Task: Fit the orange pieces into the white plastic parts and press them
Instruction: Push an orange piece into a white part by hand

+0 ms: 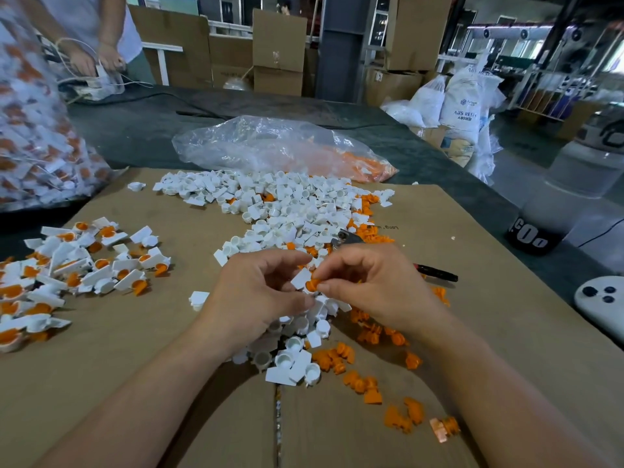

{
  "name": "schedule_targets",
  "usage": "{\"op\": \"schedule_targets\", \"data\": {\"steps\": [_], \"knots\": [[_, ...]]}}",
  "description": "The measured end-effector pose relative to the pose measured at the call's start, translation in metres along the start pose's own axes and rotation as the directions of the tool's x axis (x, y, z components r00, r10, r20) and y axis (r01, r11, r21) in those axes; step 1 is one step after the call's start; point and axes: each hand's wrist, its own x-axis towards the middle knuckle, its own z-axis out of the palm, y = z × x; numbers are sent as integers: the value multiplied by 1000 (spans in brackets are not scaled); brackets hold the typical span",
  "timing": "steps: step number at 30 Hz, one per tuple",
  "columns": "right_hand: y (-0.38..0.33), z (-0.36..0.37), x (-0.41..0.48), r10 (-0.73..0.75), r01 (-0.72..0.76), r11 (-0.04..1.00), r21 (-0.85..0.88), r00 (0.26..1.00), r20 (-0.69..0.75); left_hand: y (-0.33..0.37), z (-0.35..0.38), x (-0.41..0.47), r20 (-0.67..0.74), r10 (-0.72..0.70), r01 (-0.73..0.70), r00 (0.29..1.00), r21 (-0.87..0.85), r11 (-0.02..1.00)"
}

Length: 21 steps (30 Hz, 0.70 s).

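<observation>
Orange piece (312, 284), right hand (368, 285); white part (300, 278), left hand (256, 295); seemingly touching.

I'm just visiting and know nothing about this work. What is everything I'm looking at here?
white plastic parts: many, white, loose heap mid-cardboard
orange pieces: many, orange, scattered right of the heap
assembled parts: many, white with orange, pile at left
clear bag: one, clear, some orange pieces inside, behind the heap
big bag: one, clear, full of white-and-orange parts, far left
hand tool: one, metal with dark handle, right of the heap
cardboard sheet: one, brown, under it all
white device: one, dark buttons, right edge
second person: one, across the table
left-hand grip: holds held white part
right-hand grip: pinches held orange piece
</observation>
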Motion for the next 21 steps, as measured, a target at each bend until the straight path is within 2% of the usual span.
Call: {"op": "schedule_targets", "data": {"steps": [2, 6, 10, 21], "knots": [[1, -1, 0, -13, 13, 1000, -5, 1000, 10, -1, 0, 0, 1, -3, 3, 1000, -21, 1000], [2, -1, 0, -45, 46, 998, -35, 998, 35, -1, -1, 0, 6, 24, -25, 1000, 48, 999], [3, -1, 0, -103, 107, 989, -98, 994, 46, -2, -2, 0, 79, 51, -57, 996, 72, 996], [3, -2, 1, -144, 151, 980, -130, 987, 65, -6, -3, 1, 111, 69, -66, 991, -32, 997]]}}
